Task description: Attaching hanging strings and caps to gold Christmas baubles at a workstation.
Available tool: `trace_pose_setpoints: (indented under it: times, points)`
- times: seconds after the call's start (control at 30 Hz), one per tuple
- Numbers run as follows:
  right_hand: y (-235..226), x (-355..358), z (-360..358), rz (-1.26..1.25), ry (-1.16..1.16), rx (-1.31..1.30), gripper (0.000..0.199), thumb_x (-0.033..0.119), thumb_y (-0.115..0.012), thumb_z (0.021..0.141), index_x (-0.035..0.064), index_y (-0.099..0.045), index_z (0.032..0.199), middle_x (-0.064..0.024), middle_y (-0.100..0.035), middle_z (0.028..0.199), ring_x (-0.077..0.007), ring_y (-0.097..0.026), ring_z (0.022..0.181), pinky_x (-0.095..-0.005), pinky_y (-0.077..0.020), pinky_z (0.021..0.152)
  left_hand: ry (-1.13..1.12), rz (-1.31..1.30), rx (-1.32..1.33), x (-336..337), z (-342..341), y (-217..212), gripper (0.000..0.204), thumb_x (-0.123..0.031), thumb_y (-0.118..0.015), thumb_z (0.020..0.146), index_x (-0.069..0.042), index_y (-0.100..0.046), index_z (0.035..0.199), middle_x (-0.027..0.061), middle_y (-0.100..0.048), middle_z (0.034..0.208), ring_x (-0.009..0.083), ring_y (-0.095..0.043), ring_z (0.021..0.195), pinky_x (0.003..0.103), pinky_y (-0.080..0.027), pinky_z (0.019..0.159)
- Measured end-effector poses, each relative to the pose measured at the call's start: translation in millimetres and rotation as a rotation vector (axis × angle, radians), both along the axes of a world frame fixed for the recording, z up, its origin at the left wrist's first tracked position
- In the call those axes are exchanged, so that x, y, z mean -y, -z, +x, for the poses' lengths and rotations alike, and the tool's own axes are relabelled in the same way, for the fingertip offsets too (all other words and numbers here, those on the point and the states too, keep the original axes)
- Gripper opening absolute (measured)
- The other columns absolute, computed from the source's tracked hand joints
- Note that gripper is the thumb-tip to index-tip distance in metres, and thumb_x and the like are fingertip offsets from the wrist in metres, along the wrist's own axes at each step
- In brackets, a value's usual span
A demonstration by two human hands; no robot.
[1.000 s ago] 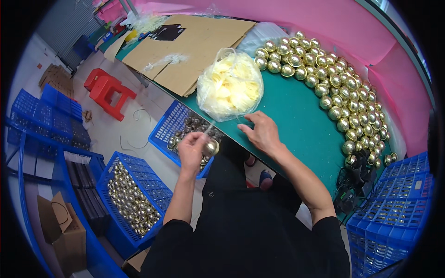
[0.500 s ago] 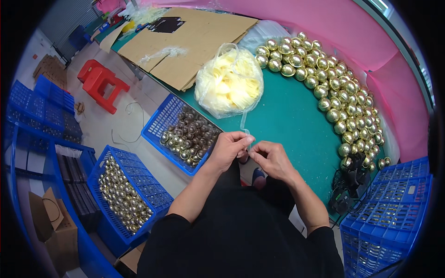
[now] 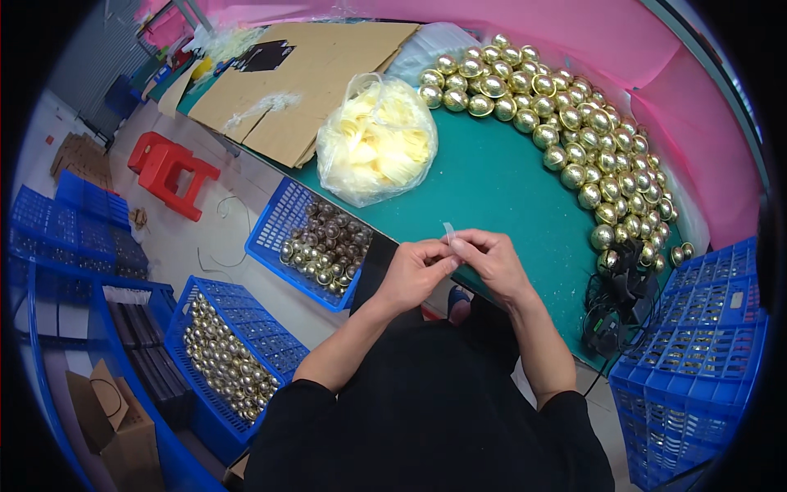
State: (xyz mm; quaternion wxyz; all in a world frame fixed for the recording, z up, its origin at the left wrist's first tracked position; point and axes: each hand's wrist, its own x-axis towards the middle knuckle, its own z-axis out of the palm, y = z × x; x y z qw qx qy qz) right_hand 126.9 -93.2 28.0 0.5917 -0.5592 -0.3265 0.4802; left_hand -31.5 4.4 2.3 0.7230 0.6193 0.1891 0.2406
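Close together over the table's near edge, my left hand [image 3: 416,275] and my right hand [image 3: 495,266] are both closed in a pinch. Between their fingertips is a thin, clear whitish strip [image 3: 448,230], its short free end pointing up and away from me. The rest of the strip is hidden by my fingers. Beyond my hands, a clear plastic bag [image 3: 375,148] filled with pale yellow strips or sheets sits on the green tabletop [image 3: 492,184]. A large group of shiny gold balls [image 3: 574,131] curves along the table's far right side.
Blue crates of balls stand below left: one crate [image 3: 275,221] by the table edge, another crate [image 3: 246,324] lower. Stacked blue crates [image 3: 697,361] are at right, beside a black device [image 3: 611,328] with cables. Flattened cardboard [image 3: 320,70] covers the far left; a red stool [image 3: 174,172] stands beyond.
My hands have drawn closer, their fingertips now meeting around the strip. Less of the strip shows, and its free end stands above my fingers. The whole view has shifted slightly.
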Motion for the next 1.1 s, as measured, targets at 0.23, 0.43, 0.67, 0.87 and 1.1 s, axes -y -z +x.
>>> trace_pose_setpoints:
  times: [0.23,0.43,0.67,0.87,1.1]
  points:
    - [10,-1,-1,0.116,0.028,-0.105,0.016,0.013,-0.072,0.099,-0.0024,-0.077,0.103,-0.0043,-0.074,0.093,-0.0093,-0.063,0.085,-0.0260,-0.0522,0.078,0.014,0.225,-0.162,4,-4,1,0.014,-0.010,-0.074,0.096,0.002,-0.075,0.089,-0.0020,-0.067,0.078,0.0029,-0.055,0.071,0.024,-0.044,0.062]
    - [19,1,-4,0.184,0.116,-0.058,0.015,0.013,-0.069,0.100,-0.0016,-0.074,0.102,-0.0045,-0.073,0.092,-0.0092,-0.063,0.080,-0.0255,-0.0518,0.074,-0.215,0.298,-0.142,5,-10,-9,0.011,-0.010,-0.076,0.094,0.001,-0.076,0.092,-0.0014,-0.068,0.083,0.0032,-0.055,0.071,0.023,-0.042,0.062]
    - [0,10,-3,-0.045,-0.077,0.034,0.014,0.016,-0.066,0.102,0.0027,-0.069,0.099,-0.0002,-0.069,0.085,-0.0066,-0.057,0.070,-0.0232,-0.0457,0.062,-0.180,0.051,-0.039,-10,3,-19,0.013,-0.011,-0.072,0.098,0.002,-0.074,0.100,0.0001,-0.068,0.082,0.0035,-0.058,0.069,0.020,-0.045,0.058]
    - [11,14,-3,0.000,0.055,0.205,0.015,0.016,-0.069,0.100,0.0009,-0.071,0.099,0.0020,-0.066,0.081,-0.0066,-0.055,0.068,-0.0251,-0.0423,0.057,-0.080,-0.056,-0.092,-13,9,-4,0.015,-0.016,-0.069,0.101,-0.003,-0.070,0.094,-0.0024,-0.064,0.075,0.0032,-0.054,0.063,0.020,-0.043,0.054]
    - [4,12,-4,0.341,0.302,0.975,0.015,0.001,-0.076,0.086,0.0051,-0.076,0.100,-0.0099,-0.065,0.076,-0.0217,-0.062,0.062,-0.0335,-0.0499,0.056,0.020,-0.244,-0.122,-14,23,-11,0.022,-0.024,-0.062,0.105,-0.009,-0.062,0.090,-0.0028,-0.059,0.072,0.0054,-0.053,0.058,0.020,-0.038,0.051]
